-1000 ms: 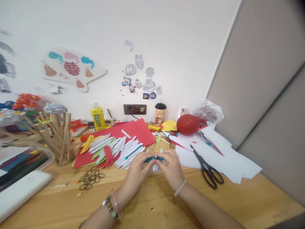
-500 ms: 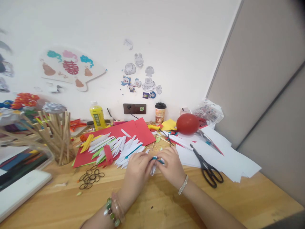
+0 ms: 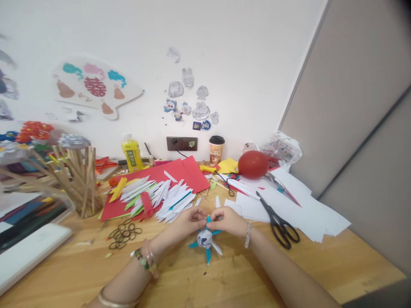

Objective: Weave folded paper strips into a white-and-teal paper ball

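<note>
A folded paper flower (image 3: 204, 239) hangs between my hands over the front of the table. It has a round white centre with dark marks, and several blue and white strips stick out like petals. My left hand (image 3: 192, 220) pinches it near the upper blue strip, fingers curled in. From the other side my right hand (image 3: 227, 220) is closed on the same upper part, fingertips close to those of the left. The exact grip is partly hidden by the fingers. Just beyond my hands lies a pile of folded white paper strips (image 3: 176, 203).
Black scissors (image 3: 278, 222) lie on white sheets (image 3: 308, 214) to the right. Dark rubber bands (image 3: 123, 234) are at left, near a bundle of wooden sticks (image 3: 81, 188). Behind stand a yellow bottle (image 3: 132, 155), a paper cup (image 3: 216, 152) and a red balloon (image 3: 253, 165).
The paper flower, mostly hidden by my fingers before, now shows with its centre and strips below my hands. Both hands have shifted their hold toward its upper strip.
</note>
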`<state>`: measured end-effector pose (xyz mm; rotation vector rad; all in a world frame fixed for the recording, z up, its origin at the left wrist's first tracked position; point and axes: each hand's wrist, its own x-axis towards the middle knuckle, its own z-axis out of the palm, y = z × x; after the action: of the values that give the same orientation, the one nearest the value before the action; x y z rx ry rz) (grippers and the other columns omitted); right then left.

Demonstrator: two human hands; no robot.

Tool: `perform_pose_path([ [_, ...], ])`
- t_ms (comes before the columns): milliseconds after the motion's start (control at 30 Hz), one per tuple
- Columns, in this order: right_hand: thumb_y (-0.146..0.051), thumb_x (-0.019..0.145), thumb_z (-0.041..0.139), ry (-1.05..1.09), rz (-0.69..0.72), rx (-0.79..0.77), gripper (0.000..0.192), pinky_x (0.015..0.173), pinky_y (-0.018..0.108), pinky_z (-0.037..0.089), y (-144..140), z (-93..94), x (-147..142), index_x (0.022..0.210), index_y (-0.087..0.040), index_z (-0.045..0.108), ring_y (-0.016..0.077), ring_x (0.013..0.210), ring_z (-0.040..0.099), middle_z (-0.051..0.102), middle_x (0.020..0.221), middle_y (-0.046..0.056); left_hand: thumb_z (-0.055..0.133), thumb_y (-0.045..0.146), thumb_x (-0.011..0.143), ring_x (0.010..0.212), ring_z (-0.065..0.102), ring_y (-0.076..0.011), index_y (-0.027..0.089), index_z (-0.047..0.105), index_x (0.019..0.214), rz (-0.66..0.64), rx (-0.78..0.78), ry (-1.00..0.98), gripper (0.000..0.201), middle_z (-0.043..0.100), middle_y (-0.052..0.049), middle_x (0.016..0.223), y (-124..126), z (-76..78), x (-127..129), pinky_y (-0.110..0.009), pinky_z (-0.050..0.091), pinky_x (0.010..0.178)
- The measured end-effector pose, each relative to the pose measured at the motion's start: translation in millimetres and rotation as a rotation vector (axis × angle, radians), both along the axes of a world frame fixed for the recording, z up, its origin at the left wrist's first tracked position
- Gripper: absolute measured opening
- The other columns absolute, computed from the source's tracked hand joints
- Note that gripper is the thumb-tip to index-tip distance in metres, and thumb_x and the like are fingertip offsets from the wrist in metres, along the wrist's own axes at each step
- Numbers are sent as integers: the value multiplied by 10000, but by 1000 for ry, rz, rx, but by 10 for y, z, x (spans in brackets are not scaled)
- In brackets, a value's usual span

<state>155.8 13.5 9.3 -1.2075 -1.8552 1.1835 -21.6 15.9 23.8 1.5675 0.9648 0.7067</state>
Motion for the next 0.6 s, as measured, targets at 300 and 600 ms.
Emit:
perform_pose_path([
  [300,-202,593,663,183,-68,-56,143,561,223,403,-26,-8,-80,667,-145,555,95,566,510,561,614,-31,721,298,494,508,512,-108,132,541,599,189,-62,-24,266,574,27,526,46,-68,41,-238,404,530],
  [600,-239,568,707,276,-9,-135,228,571,219,404,-3,-37,-62,702,-148,548,88,577,516,564,647,-29,738,323,524,540,501,-91,129,555,641,76,-159,-163,292,564,33,571,21,-127,10,-218,385,557],
])
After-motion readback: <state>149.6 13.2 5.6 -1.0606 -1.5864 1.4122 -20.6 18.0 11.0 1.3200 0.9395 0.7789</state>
